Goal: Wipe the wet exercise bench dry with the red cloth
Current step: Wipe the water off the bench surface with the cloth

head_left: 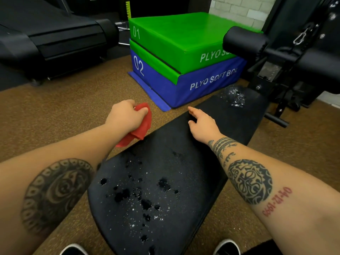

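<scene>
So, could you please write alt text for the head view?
A person's left hand grips a red cloth beside an exercise bench dotted with water drops; the right hand reaches over it, fingers relaxed. Stacked plyo boxes stand behind.

Brown speckled floor [55,111]; green plyo box [176,39] atop blue box [202,85]; treadmill [46,35] left; white brick wall [241,10].

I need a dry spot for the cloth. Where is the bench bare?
The bench is dry in the middle, between the right hand and the far droplets. Near droplets crowd the near end. The floor beside the left hand, which holds the red cloth, is bare too.
</scene>
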